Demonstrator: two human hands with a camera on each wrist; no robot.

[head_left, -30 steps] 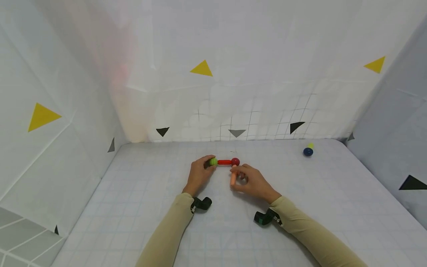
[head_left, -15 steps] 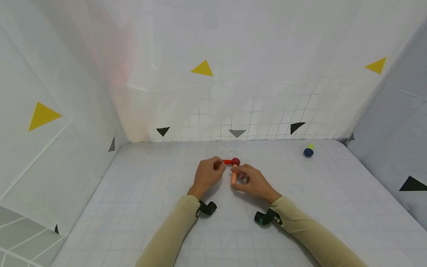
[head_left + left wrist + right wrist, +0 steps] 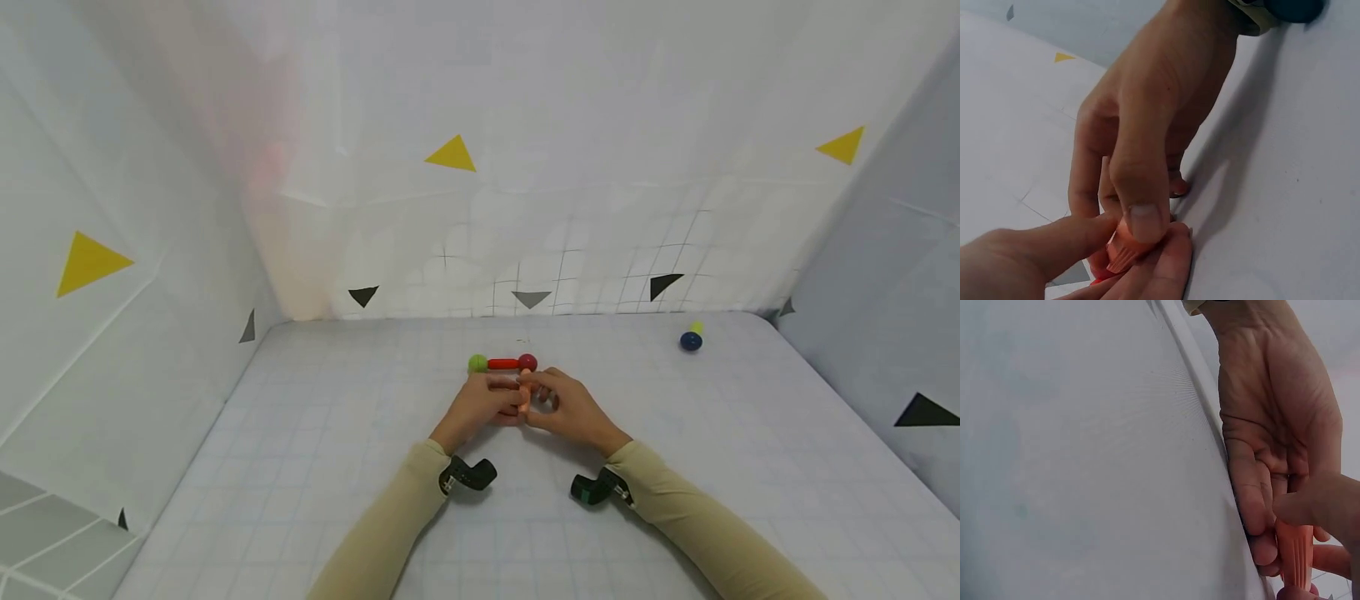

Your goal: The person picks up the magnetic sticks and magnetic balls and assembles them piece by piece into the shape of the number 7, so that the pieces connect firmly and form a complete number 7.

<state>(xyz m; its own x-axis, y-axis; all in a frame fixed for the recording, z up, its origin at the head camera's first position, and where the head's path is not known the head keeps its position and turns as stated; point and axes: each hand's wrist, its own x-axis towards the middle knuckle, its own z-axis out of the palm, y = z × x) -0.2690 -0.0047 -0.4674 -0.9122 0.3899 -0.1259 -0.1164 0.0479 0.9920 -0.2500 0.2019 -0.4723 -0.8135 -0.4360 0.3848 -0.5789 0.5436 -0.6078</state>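
Note:
In the head view, my right hand pinches an orange toy rod between thumb and fingers, one end close to a dark red ball. My left hand holds the same rod from the other side. Its thumb and fingers meet the rod in the left wrist view. Ridges show on the rod in the right wrist view. A red rod lies between the dark red ball and a green ball, beyond the left hand. Fingers hide whether the orange rod touches the dark red ball.
A dark blue ball sits by a yellow piece at the back right of the white table. White sheeting with yellow and dark triangles encloses the back and sides.
My left hand has let go of the green ball, come right and toward the body, and taken hold of the orange rod. The right hand has stayed nearly still.

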